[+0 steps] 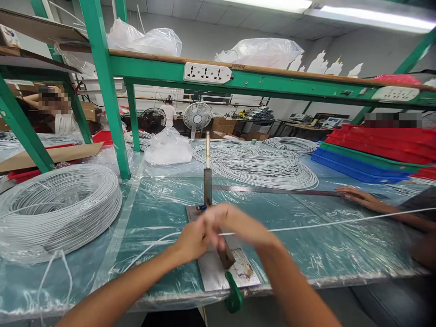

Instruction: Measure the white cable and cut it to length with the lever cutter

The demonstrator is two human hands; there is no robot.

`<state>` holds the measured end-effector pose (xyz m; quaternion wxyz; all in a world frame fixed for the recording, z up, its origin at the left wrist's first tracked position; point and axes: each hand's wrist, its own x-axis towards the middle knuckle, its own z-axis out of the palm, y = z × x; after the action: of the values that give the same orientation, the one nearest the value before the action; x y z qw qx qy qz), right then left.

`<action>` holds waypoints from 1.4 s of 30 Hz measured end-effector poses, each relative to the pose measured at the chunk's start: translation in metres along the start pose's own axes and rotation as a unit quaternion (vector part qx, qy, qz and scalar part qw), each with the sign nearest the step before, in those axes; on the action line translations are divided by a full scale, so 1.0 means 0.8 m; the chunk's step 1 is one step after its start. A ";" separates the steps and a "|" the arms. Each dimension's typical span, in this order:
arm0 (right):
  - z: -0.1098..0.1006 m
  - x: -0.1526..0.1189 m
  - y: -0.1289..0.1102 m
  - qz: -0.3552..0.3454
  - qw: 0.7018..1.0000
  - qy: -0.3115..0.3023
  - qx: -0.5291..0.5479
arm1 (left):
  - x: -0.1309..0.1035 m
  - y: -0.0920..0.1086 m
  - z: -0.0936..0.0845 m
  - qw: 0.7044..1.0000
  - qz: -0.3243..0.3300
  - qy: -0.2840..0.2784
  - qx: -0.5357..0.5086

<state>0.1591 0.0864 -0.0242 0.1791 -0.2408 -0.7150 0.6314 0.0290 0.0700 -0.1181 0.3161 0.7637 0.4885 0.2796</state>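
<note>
A worktable [160, 190] under crinkled clear plastic fills most of the view, its surface green beneath the sheet. A green metal frame [106, 100] rises from it and carries a shelf across the top. At left sits a thick coil of pale cable [80, 227] in clear plastic; flatter, looser loops of cable [259, 163] spread over the table's far middle. At far right stands a stack of trays [357, 170], red over green over blue.

In the centre, near the front edge, is a metal bench tool [207, 186] with a flat base plate and an upright lever. The wearer's two hands meet just above its base, hiding its middle. The left hand [190, 240] is curled, knuckles outward; the right hand [226, 222], blurred, bends over it from the right with fingers partly folded, overlapping it in view. Whether either one pinches anything cannot be told.

A long metal ruler [306, 192] lies beyond the hands, and a co-worker's hand [354, 194] rests at its right end. A green handle [233, 293] hangs at the table edge below the tool.

Thinnest of all, a white cable [306, 227] slants from the right edge to the hands, passing below the right wrist. A white strand also shows left of the left hand; the hands hide whether they join.
</note>
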 end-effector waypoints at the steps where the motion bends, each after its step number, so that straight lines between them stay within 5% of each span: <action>1: -0.035 0.011 -0.012 -0.028 0.988 0.151 -0.027 | -0.002 0.000 0.001 0.999 0.009 0.001 0.035; 2: -0.068 0.027 -0.019 -0.043 0.949 0.310 -0.043 | -0.004 0.000 0.003 0.996 0.021 -0.005 0.084; 5: -0.153 0.082 -0.019 -0.027 0.896 0.441 -0.042 | -0.008 -0.001 0.008 0.972 0.054 -0.041 0.223; 10: -0.213 0.148 -0.003 0.038 0.903 0.427 -0.022 | -0.002 -0.001 0.017 0.993 0.010 -0.012 0.113; 18: -0.219 0.169 -0.017 0.098 0.928 0.359 0.032 | 0.027 -0.016 0.026 0.993 -0.098 0.029 -0.066; 25: -0.194 0.105 -0.044 0.062 0.939 0.332 0.071 | 0.042 -0.023 0.042 0.980 -0.136 0.069 -0.129; 31: -0.134 0.010 -0.057 0.053 0.930 0.344 0.117 | 0.041 -0.021 0.044 0.977 -0.156 0.112 -0.088; 37: -0.049 -0.097 -0.007 0.145 0.927 0.330 0.108 | 0.037 -0.023 0.041 0.982 -0.143 0.115 -0.048; 42: 0.005 -0.143 0.029 0.202 0.908 0.341 0.135 | 0.036 -0.022 0.043 0.984 -0.136 0.114 -0.031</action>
<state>0.2533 0.0199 -0.0423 0.3112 -0.5544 -0.4545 0.6238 0.0543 0.0948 -0.1501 0.3172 0.6433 0.6113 0.3344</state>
